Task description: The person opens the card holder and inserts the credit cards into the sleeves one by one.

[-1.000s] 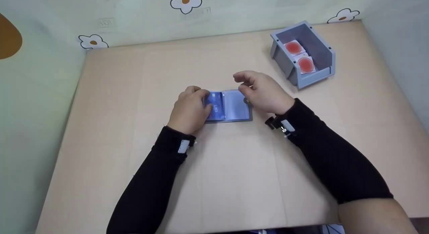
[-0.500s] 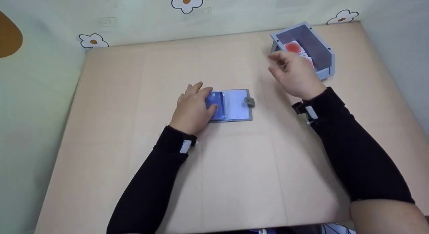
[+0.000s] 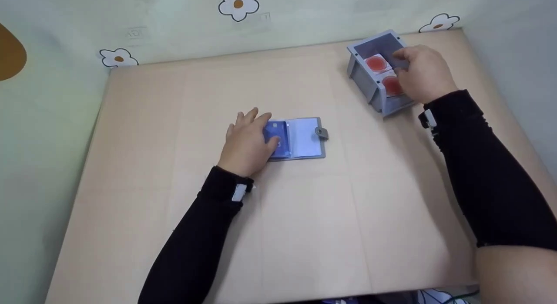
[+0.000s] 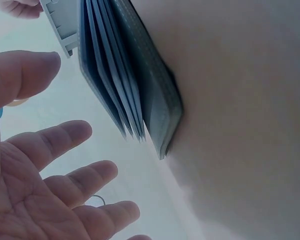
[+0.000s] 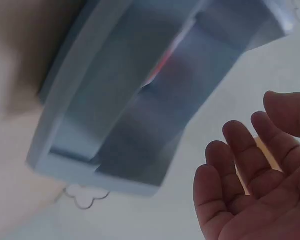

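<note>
With 12 o'clock set at the back wall in the head view, a small grey card holder (image 3: 306, 138) is laid unfolded near the middle of the table (image 3: 300, 225). Its snap tab (image 3: 322, 133) is turned towards 3 o'clock, and a blue card (image 3: 282, 130) is shown in its 9 o'clock half. That half is partly covered by the left hand (image 3: 246, 147), whose fingers are spread and whose grip is released; whether the holder is touched by the thumb cannot be told for certain. In the left wrist view, several thin leaves (image 4: 115, 70) are seen fanned between the covers.

At 2 o'clock from the holder, a grey bin (image 3: 364, 79) is placed. Two white pieces marked with red discs are held in it, the nearer one (image 3: 391, 85) set at 5 o'clock from the farther one (image 3: 377, 64). The right hand (image 3: 425, 73) is poised at the bin's 3 o'clock side, its fingers loosely bent and its grasp released. Both forearms are covered by black sleeves (image 3: 187, 243).
</note>
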Motion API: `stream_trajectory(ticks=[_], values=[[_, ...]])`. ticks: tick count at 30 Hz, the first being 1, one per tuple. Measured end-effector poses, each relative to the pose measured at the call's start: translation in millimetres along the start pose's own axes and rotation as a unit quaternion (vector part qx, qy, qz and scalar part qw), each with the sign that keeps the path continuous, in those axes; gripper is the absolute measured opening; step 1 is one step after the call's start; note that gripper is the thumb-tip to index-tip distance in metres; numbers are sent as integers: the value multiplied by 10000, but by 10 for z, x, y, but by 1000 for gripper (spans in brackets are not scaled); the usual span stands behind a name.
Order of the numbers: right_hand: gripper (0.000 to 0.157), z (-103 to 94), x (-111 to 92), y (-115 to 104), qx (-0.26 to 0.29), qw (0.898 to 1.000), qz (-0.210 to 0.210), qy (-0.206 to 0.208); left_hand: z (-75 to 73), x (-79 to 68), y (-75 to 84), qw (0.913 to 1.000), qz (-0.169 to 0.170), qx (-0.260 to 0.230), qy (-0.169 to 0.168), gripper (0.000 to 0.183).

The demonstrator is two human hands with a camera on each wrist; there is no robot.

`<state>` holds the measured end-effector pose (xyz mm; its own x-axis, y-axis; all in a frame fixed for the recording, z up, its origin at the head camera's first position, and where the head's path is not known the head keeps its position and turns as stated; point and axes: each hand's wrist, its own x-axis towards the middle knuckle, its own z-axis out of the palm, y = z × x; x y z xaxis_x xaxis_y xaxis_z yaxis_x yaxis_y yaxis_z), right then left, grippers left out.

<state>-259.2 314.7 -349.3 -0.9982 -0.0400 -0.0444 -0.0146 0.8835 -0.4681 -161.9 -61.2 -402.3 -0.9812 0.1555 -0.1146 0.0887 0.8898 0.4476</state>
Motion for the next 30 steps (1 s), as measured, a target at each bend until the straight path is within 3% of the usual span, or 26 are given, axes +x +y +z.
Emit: stream_trajectory(ticks=[7,14,23,30], values=[[49,37,151,99,-1345,9882,-489,-550,10,-9,-7,10000,-37,-20,25,65],[39,110,226,86,-2139,9685,-1057,-708,13,-1,-3,10000,-48,-25,38,65],[36,154,259,101,-2449,9597,-1067,-873,21,7,-7,9999,-12,-45,120,64],[23,195,270,113,-2472,9580,-1280,-695,13,5,-11,10000,-49,-47,35,64]])
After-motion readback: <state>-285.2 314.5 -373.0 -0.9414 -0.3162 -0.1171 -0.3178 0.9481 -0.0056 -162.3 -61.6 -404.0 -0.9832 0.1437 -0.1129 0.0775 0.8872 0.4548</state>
